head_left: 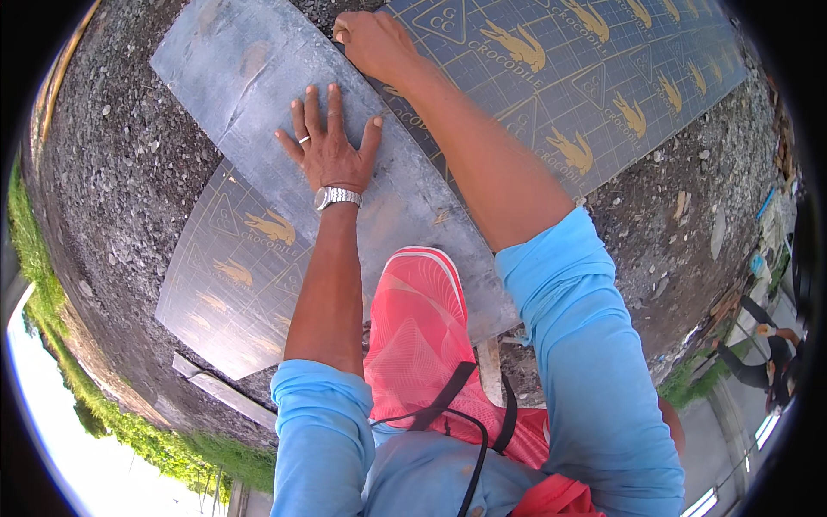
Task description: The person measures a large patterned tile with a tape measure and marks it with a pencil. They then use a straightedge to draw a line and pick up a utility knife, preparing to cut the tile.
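"How are the hands?"
"Left hand (pixel 332 162) spread wide, palm down on the grey board (pixel 388 205); right hand (pixel 375 43) curled narrow at the board's right long edge, near its far end. Whether it grips anything, I can't tell."
"The step?"
"Bracing the board, I'd judge, with the red shoe (pixel 418 323) on its near end. Next calls for steady pressure."
"Where's the board?"
"Under the left palm, slanting across printed sheeting (pixel 573 90) on gravel (pixel 121 172)."

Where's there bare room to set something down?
Gravel between the grass and the grey board; the patterned sheet right of the right forearm; the board's upper-left end, beyond the left hand. Crowded: lower middle, with the shoe and left forearm.
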Motion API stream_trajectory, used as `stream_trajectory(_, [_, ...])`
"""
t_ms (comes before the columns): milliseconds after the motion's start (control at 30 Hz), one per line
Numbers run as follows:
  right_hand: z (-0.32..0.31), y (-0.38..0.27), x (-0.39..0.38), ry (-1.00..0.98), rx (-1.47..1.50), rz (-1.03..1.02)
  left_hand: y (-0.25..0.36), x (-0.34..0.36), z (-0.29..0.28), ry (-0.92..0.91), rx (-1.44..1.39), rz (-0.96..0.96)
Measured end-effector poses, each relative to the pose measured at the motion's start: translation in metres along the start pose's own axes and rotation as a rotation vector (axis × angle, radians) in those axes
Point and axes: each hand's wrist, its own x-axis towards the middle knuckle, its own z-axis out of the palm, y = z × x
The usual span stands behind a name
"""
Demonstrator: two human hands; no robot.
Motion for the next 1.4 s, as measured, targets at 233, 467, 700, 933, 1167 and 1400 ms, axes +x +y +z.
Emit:
stream_trajectory(233, [-0.015, -0.001, -0.028, -0.186, -0.206, -0.04, -0.001, -0.001, 0.006, 0.036, -0.032, 0.013])
stream_trajectory(467, [-0.152, 0.028, -0.379, -0.986, -0.587, 0.258, -0.006, -0.004, 0.01, 0.076, -0.02, 0.04])
stream_trajectory(700, [-0.235, 0.052, -0.471, -0.638, -0.253, 0.55, -0.006, -0.007, 0.012, 0.107, -0.006, 0.028])
stream_trajectory(933, [-0.115, 0.043, -0.498, -0.082, -0.161, 0.551, -0.04, -0.005, -0.025, -0.149, -0.461, 0.003])
stream_trajectory(1167, [-0.109, 0.003, -0.501, 0.157, -0.039, 0.63, -0.125, -0.185, -0.053, 0.01, -0.634, -0.423])
stream_trajectory(1400, [-0.189, -0.117, -0.456, 0.356, -0.313, 0.232, -0.099, -0.206, -0.059, -0.437, -1.771, -0.786])
